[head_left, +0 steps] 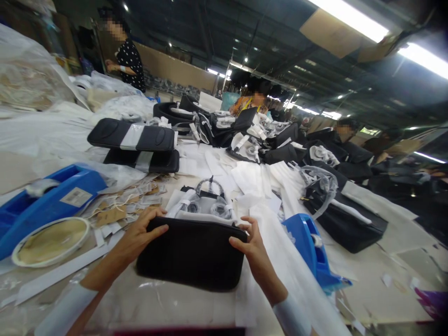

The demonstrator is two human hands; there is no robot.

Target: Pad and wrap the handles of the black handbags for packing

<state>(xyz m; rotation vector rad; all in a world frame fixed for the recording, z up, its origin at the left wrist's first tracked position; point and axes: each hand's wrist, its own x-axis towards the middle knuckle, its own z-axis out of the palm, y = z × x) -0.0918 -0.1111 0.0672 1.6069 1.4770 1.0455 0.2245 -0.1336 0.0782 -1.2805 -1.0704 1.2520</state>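
Note:
In front of me a black handbag (pixel 192 254) stands on the table, its broad flat side facing me. My left hand (pixel 146 229) grips its upper left corner, thumb on the front and fingers behind. At the upper right corner my right hand (pixel 250 239) holds it the same way. White wrapping paper (pixel 206 207) pads the top of the bag. Coiled straps in clear film lie on that padding, and a wrapped handle loop (pixel 210 185) rises behind them. The bag's underside and back are hidden.
Blue tape dispensers (pixel 75 196) sit left and right. A round dish (pixel 52 242) of yellowish paste and scattered tags (pixel 112 214) lie at left. Stacked black cases (pixel 131 135), white paper sheets (pixel 248 177) and a large black bag (pixel 346 219) surround the work. Several people stand beyond.

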